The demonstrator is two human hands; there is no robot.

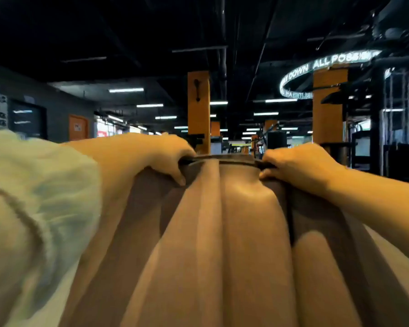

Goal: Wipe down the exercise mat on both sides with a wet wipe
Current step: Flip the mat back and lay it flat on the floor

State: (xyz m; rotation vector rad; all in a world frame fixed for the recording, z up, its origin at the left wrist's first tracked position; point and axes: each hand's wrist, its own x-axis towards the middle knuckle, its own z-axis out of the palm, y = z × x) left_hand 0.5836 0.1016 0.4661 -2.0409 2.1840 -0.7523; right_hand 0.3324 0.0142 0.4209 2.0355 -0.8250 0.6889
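Left hand (172,156) and right hand (293,164) each pinch the top edge of the exercise mat (222,232), which hangs in folds below both grips; uneven tension could pull the bunched edge free, dropping it.

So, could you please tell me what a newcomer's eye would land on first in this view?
First, the brown exercise mat hanging in deep folds across the lower centre, held up by its top edge: the left hand grips one corner, the right hand the other. Next, the glowing ring sign with lettering, high at upper right around an orange pillar.
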